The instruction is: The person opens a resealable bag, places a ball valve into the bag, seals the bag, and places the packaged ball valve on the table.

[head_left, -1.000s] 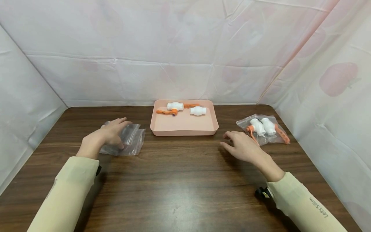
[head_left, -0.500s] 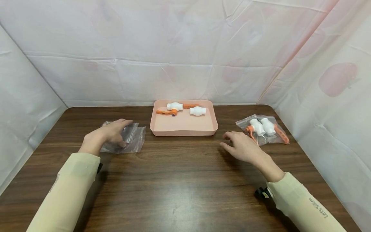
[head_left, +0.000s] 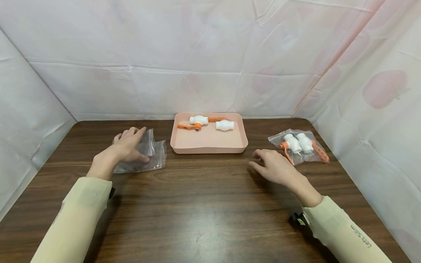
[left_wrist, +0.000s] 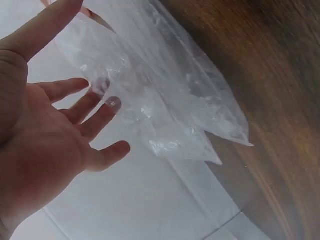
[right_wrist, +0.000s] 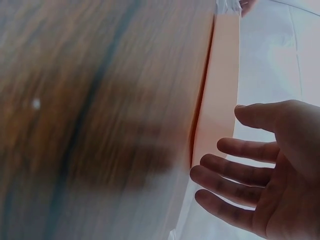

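Observation:
At the left of the head view my left hand (head_left: 126, 146) is over clear plastic zip bags (head_left: 154, 157). In the left wrist view its fingers are spread and lightly bent, with the thumb apart. Two fingertips (left_wrist: 114, 104) show through the plastic of the upper bag (left_wrist: 150, 115), whose edge stands raised above the other. My right hand (head_left: 274, 166) hovers above the table with loosely bent fingers, holding nothing. It is nearest a zip bag (head_left: 307, 157) with two white ball valves (head_left: 304, 143) with orange handles, lying to its right.
A pink tray (head_left: 210, 150) stands at the back middle. Inside it lie white valves (head_left: 225, 125) and orange handles (head_left: 186, 127). White sheeting (head_left: 197, 65) hangs behind and at both sides of the brown wooden table (head_left: 197, 204).
My left hand has shifted slightly and its fingers have spread; the upper bag's zip edge has risen and turned more upright. My right hand has stayed in place.

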The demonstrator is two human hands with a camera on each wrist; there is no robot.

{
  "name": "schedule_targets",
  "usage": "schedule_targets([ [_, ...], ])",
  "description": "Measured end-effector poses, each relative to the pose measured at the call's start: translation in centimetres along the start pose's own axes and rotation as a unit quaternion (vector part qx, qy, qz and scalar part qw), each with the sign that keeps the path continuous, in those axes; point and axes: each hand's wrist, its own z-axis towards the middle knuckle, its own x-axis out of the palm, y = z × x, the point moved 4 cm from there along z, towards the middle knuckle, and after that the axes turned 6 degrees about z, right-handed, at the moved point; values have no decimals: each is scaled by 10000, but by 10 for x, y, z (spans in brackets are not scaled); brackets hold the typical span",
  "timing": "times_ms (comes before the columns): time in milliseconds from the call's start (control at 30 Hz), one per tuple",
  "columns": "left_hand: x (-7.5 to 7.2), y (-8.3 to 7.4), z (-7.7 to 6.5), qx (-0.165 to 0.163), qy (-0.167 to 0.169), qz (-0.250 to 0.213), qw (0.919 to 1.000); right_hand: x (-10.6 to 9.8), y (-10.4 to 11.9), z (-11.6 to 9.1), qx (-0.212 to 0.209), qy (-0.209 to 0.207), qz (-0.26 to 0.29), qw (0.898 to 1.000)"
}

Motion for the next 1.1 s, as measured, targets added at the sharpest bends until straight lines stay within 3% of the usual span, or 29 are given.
schedule_targets([
  [600,-8,-28,-9,510,-884,-127,9947,-1,7,1,-82,-150,111,9998],
  [1100,-13,-69,-20,1014,-1326,-70,9860,1,24,4,-435,-389,678,9960],
])
